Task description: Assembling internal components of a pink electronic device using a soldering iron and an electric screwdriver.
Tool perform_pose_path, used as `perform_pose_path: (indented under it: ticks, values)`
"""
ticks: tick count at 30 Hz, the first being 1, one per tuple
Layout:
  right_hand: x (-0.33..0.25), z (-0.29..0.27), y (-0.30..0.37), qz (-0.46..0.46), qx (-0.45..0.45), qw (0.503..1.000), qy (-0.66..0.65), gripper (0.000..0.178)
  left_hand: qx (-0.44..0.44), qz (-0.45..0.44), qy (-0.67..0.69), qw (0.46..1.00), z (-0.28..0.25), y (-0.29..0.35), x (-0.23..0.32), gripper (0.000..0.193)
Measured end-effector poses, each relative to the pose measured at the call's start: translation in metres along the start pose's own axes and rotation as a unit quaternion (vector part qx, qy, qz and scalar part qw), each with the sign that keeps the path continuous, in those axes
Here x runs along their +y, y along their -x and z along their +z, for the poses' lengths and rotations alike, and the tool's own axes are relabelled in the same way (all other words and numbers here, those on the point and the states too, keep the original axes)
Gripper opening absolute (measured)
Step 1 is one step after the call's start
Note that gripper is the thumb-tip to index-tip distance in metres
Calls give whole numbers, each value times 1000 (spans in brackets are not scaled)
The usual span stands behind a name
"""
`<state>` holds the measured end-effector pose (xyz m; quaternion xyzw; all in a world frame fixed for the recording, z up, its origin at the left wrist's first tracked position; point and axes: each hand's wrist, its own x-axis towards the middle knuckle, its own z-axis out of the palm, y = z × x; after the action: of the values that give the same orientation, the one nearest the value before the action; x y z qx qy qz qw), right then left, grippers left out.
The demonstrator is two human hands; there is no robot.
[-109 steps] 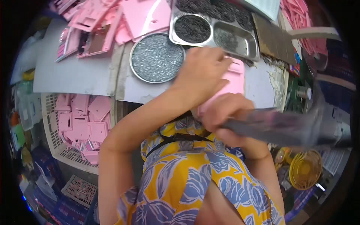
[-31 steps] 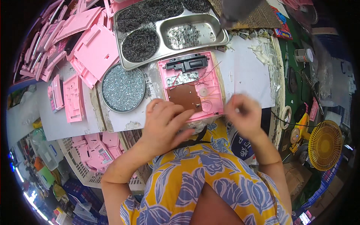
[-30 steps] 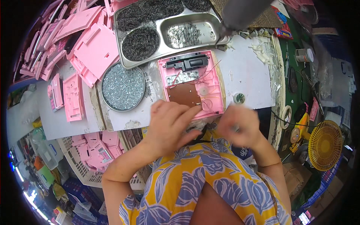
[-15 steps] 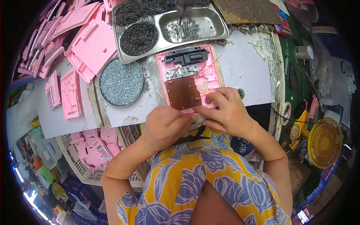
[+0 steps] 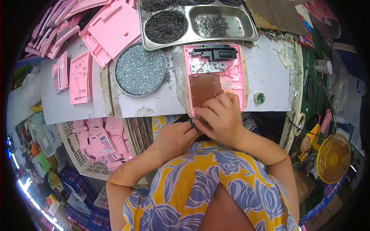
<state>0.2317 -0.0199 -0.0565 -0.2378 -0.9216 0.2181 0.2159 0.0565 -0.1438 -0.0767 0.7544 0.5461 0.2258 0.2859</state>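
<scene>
A pink plastic casing (image 5: 237, 82) lies open on the table in front of me. Inside it sit a black speaker-like part (image 5: 214, 54), a brown circuit board (image 5: 206, 88), a metal plate (image 5: 206, 68) and thin red wires. My right hand (image 5: 221, 119) bends over the casing's near edge, its fingers curled together by the board's lower corner. Just below that edge my left hand (image 5: 174, 139) is closed, with a small dark thing at its fingertips that I cannot make out. What the right fingertips pinch, if anything, is hidden.
A round dish of silvery screws (image 5: 140, 69) stands left of the casing. Behind is a metal tray (image 5: 250, 34) with dark springs or screws. Pink casings (image 5: 115, 29) pile up at far left, more in a white crate (image 5: 73, 150). A yellow fan (image 5: 333, 158) stands at right.
The view has shifted, so the table appears farther right. My left hand has drawn back from the casing toward my body. My right hand has moved left along the near edge.
</scene>
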Motion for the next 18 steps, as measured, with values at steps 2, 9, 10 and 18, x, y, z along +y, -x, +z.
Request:
perform_pose_path:
  ticks: [2, 9, 10, 18]
  values:
    - [3, 7, 2, -10, 12, 1000, 12, 21, -31, 17, 25, 999, -16, -3, -3, 14]
    - [10, -31, -11, -48, -25, 997, -48, 20, 79, 62, 88, 991, -31, -46, -27, 23]
    - [22, -54, -18, -74, -7, 992, -106, 17, 90, 93, 75, 989, -30, -47, -32, 22]
    - [249, -172, -189, 134, 167, 970, -114, 16, 88, 141, 115, 979, -28, -53, -41, 17]
